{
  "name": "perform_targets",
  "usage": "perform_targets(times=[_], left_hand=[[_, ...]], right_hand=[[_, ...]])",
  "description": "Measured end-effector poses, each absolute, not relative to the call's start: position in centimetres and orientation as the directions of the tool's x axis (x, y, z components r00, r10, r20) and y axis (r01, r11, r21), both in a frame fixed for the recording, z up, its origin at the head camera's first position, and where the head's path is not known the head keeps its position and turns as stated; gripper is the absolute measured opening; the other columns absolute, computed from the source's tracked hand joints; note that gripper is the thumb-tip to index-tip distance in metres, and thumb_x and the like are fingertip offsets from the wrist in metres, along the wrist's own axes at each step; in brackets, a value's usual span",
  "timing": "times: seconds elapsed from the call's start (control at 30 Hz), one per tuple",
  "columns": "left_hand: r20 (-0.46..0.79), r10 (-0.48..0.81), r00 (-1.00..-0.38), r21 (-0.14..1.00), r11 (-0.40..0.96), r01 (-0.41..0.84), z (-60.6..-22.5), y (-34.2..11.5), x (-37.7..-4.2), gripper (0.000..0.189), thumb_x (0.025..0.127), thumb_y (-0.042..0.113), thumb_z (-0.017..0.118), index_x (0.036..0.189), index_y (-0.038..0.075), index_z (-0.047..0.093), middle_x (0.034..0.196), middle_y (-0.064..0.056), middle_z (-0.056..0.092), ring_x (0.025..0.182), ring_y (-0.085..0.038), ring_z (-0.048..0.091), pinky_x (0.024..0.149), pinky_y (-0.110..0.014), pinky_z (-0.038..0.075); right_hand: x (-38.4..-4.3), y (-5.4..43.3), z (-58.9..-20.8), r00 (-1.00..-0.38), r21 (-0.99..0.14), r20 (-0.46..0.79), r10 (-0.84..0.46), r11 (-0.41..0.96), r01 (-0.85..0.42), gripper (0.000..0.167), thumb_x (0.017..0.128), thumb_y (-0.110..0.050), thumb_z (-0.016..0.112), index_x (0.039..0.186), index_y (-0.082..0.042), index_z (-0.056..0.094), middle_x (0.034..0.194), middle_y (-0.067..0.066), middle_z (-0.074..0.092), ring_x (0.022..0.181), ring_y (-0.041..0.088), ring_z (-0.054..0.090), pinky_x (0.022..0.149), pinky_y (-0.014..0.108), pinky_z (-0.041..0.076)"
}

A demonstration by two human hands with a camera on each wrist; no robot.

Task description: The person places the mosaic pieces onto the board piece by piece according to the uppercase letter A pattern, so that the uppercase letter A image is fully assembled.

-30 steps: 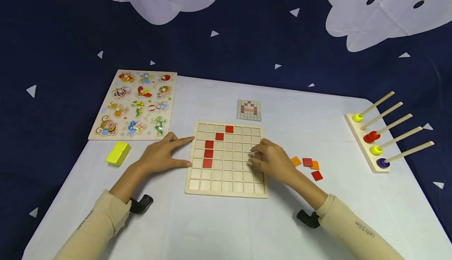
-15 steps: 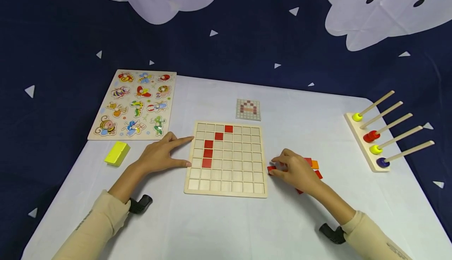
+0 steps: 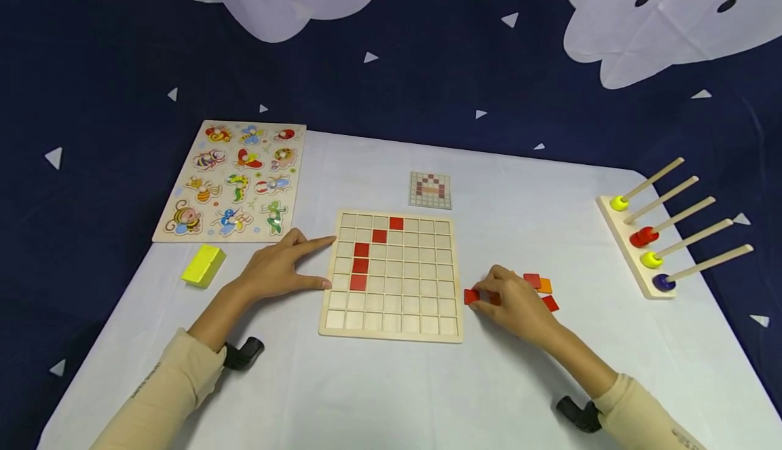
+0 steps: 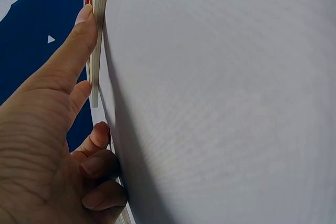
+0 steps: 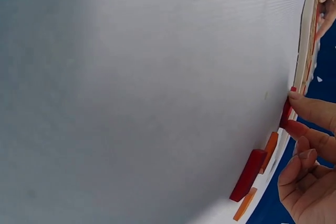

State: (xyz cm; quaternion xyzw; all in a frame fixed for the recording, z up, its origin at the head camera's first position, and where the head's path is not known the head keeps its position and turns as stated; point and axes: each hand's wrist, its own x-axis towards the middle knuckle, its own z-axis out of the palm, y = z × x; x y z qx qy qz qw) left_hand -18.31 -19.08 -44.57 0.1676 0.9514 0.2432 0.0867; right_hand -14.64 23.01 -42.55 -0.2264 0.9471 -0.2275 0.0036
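My left hand [image 3: 271, 270] touches the left edge of a wooden grid board [image 3: 391, 337] with its thumb and straight index finger. Several red tiles sit in the board's cells, such as one red tile [image 3: 396, 223] in the top row. Just off the board's right edge, my right hand [image 3: 513, 304] pinches a red square tile [image 3: 471, 296] between thumb and index finger. In the right wrist view this red tile [image 5: 286, 109] lies low against the white cloth. Loose red tiles [image 3: 532, 280] and an orange tile [image 3: 546, 286] lie beside the right hand, which partly hides the group.
A small pattern card [image 3: 430, 189] lies behind the board. To the left are an insect puzzle board [image 3: 244, 195] and a yellow block [image 3: 204, 266]. A peg stand with coloured beads [image 3: 635, 246] stands at the right.
My right hand has moved right, from over the board's right columns to the table beside it, and its thumb and index finger now pinch a red tile. The left hand stays still.
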Motion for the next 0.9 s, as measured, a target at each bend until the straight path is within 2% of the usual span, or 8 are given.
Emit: perform_targets(times=[0.4, 0.63, 0.9], left_hand=[[-0.088, 0.360, -0.929, 0.491, 0.827, 0.274, -44.6, -19.1, -18.4, 0.087, 0.073, 0.062, 0.079, 0.148, 0.029, 0.049, 0.096, -0.002, 0.045, 0.066, -0.015, 0.038, 0.059, -0.030, 0.030], [-0.093, 0.361, -0.928, 0.493, 0.826, 0.272, -44.4, -19.0, -18.3, 0.087, 0.073, 0.061, 0.080, 0.147, 0.028, 0.049, 0.096, -0.002, 0.045, 0.066, -0.015, 0.038, 0.058, -0.030, 0.030], [-0.086, 0.360, -0.929, 0.493, 0.826, 0.275, -44.4, -19.0, -18.3, 0.086, 0.073, 0.060, 0.080, 0.147, 0.029, 0.050, 0.096, -0.001, 0.045, 0.067, -0.015, 0.039, 0.058, -0.030, 0.031]], right_hand=[[-15.2, 23.1, -42.2, -0.887, -0.418, 0.154, -0.436, 0.784, -0.458, 0.015, 0.076, -0.010, 0.085, 0.085, -0.003, 0.075, 0.077, -0.001, 0.052, 0.064, 0.008, 0.046, 0.056, 0.021, 0.040], [-16.5, 22.5, -41.3, -0.893, -0.419, 0.157, -0.421, 0.791, -0.446, 0.016, 0.078, -0.011, 0.083, 0.090, -0.003, 0.076, 0.081, 0.003, 0.054, 0.068, 0.014, 0.050, 0.062, 0.027, 0.042], [-18.7, 20.0, -40.5, -0.871, -0.417, 0.154, -0.466, 0.769, -0.485, 0.023, 0.080, -0.015, 0.083, 0.096, 0.001, 0.076, 0.085, 0.006, 0.058, 0.074, 0.019, 0.055, 0.066, 0.030, 0.045]])
